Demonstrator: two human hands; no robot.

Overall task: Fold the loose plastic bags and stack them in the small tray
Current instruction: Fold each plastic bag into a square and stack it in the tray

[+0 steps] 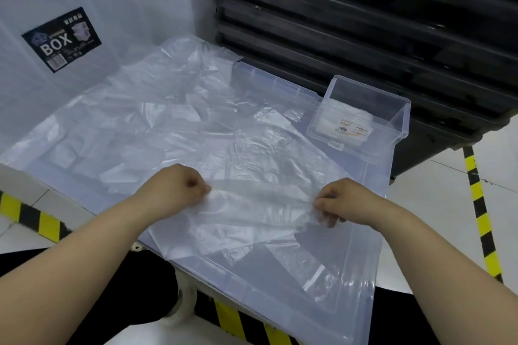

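My left hand (182, 186) and right hand (340, 202) each pinch one end of a plastic bag (260, 199), stretched between them over the clear lid (361, 269). Small tray (392, 131) sits beyond my right grip.

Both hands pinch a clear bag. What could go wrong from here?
The plastic bag pinched between the left hand and right hand lies over loose bags; a second sheet might get folded in. The small tray sits at the far right, so the slippery fold might spring open en route.

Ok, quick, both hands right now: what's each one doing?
Left hand: pinches the plastic bag at its left edge.
Right hand: pinches the same bag's right edge.
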